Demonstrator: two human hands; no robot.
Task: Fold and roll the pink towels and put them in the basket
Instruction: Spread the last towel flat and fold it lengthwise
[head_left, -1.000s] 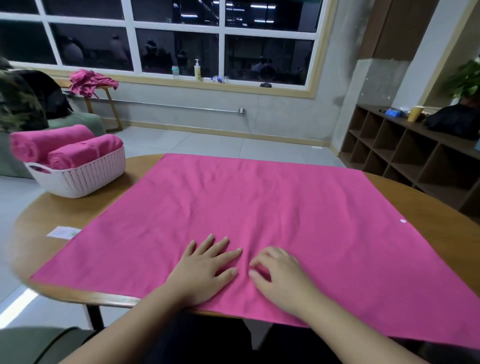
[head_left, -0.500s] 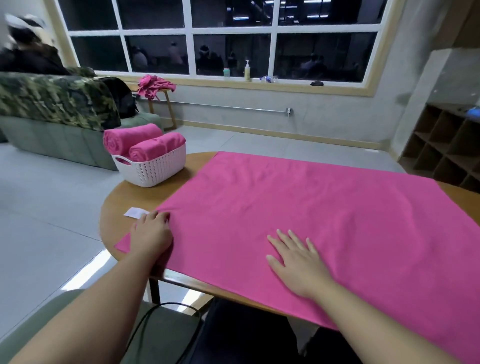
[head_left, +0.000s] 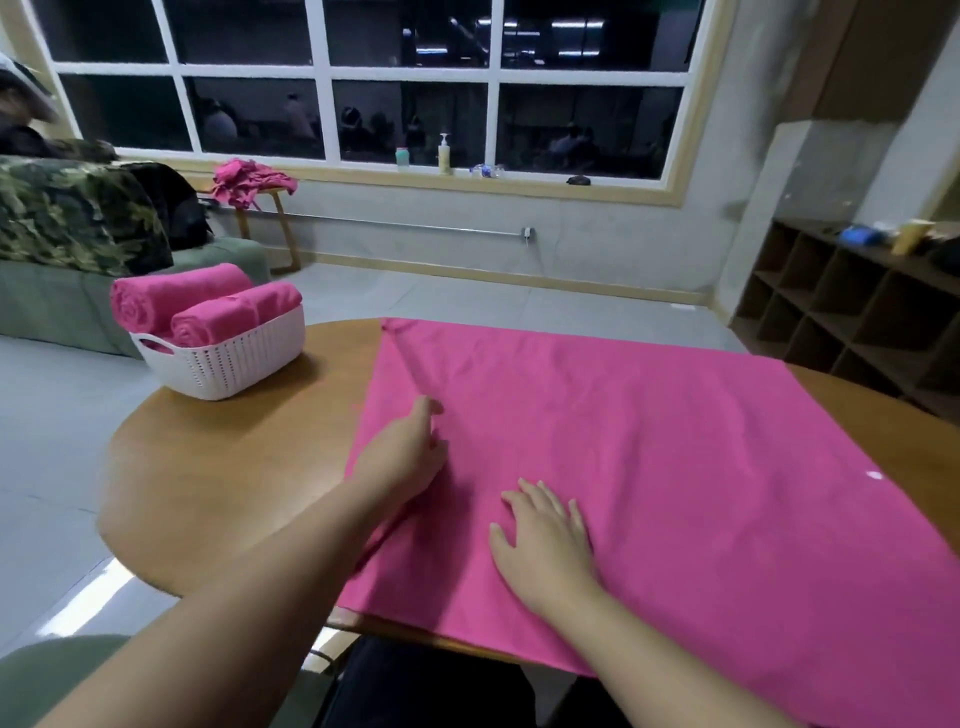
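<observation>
Pink towel (head_left: 649, 467) lies spread over the round wooden table (head_left: 234, 467), its long axis running left to right across the person, with the left edge folded inward. Left hand (head_left: 402, 457) sits on that folded flap, fingers curled as if pinching the cloth, though blur hides the grip. Right hand (head_left: 545, 540) presses flat with fingers spread, nearer the body. White basket (head_left: 228, 364), already holding two rolled towels (head_left: 208, 312), stands well apart on the left, closer to the left hand.
</observation>
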